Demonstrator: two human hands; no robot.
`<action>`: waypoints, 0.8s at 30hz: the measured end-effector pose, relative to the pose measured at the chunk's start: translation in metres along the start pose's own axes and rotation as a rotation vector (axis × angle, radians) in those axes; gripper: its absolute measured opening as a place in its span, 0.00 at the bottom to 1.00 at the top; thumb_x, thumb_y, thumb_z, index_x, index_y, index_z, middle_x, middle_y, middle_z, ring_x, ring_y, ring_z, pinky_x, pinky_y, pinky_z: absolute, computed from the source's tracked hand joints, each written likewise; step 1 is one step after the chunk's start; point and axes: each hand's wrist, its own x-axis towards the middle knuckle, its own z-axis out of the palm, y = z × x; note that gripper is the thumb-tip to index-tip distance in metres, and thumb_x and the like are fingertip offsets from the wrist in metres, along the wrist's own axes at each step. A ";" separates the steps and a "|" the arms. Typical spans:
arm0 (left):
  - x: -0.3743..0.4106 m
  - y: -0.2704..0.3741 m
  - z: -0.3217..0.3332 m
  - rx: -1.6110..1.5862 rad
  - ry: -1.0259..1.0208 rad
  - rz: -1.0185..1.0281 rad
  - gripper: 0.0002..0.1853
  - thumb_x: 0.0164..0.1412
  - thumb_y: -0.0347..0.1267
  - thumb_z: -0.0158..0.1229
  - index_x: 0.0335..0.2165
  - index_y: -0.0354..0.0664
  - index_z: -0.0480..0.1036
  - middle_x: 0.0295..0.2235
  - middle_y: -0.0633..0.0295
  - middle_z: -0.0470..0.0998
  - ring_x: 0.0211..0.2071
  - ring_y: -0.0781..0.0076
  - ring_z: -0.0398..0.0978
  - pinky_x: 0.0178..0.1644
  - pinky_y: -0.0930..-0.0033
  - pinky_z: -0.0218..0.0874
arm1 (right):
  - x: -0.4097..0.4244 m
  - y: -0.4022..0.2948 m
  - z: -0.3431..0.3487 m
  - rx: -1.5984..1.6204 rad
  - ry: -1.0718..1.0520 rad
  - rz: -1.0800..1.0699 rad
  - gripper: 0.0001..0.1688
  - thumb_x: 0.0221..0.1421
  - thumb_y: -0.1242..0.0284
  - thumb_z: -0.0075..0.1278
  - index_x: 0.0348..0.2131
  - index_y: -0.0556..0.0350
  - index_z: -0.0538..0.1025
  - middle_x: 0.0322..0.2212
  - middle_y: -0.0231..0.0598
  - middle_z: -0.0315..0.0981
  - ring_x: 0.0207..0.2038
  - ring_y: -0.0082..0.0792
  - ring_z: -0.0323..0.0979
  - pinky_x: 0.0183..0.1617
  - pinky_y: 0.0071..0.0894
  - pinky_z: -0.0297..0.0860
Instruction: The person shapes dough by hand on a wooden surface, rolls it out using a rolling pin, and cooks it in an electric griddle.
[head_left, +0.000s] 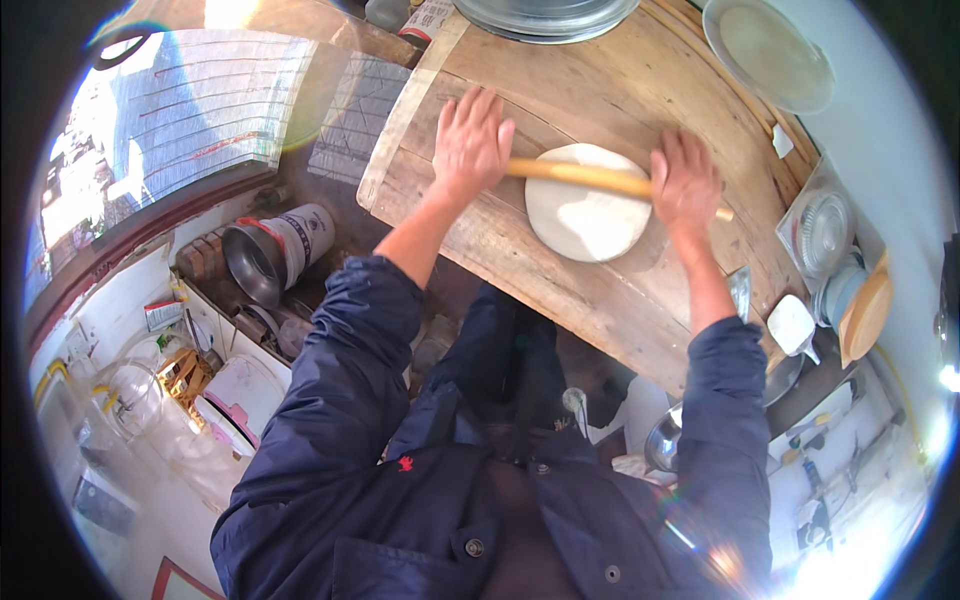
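Observation:
A round sheet of pale dough (592, 229) lies flat on a wooden board (480, 225). Across its upper part runs a wooden rolling pin (585, 175), slightly blurred. At the pin's left end is my left hand (472, 142), palm down, its fingers stretched forward past the pin. My right hand (685, 180) lies over the pin near its other end, and the tip of the pin sticks out to the right of it. Both palms hide the parts of the pin beneath them. Bright sunlight falls on the lower part of the dough.
Metal lids or trays (551, 15) sit at the board's far edge. Along the right stand a round translucent lid (772, 52), a clear plastic container (821, 225) and a white scoop (792, 324). To the left, a dark pan (255, 262) leans by a white bucket (311, 229).

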 end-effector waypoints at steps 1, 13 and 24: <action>0.028 -0.009 0.005 -0.052 -0.010 -0.014 0.23 0.69 0.40 0.48 0.53 0.35 0.74 0.58 0.51 0.71 0.63 0.51 0.64 0.66 0.47 0.54 | 0.024 0.006 0.004 0.034 -0.025 0.042 0.26 0.68 0.57 0.45 0.56 0.54 0.75 0.59 0.48 0.70 0.62 0.50 0.65 0.61 0.54 0.64; 0.009 -0.004 0.004 -0.007 0.007 -0.048 0.22 0.68 0.40 0.51 0.53 0.37 0.73 0.58 0.51 0.70 0.63 0.51 0.63 0.65 0.47 0.54 | 0.002 -0.002 0.012 -0.034 0.053 -0.015 0.27 0.69 0.54 0.41 0.57 0.46 0.75 0.60 0.42 0.68 0.62 0.49 0.64 0.61 0.57 0.62; -0.027 0.006 0.002 0.168 0.067 0.019 0.23 0.67 0.41 0.52 0.52 0.34 0.72 0.57 0.47 0.70 0.60 0.50 0.66 0.62 0.48 0.58 | -0.063 -0.013 0.011 -0.117 -0.038 0.046 0.31 0.71 0.54 0.37 0.61 0.54 0.70 0.63 0.51 0.64 0.66 0.55 0.59 0.66 0.57 0.57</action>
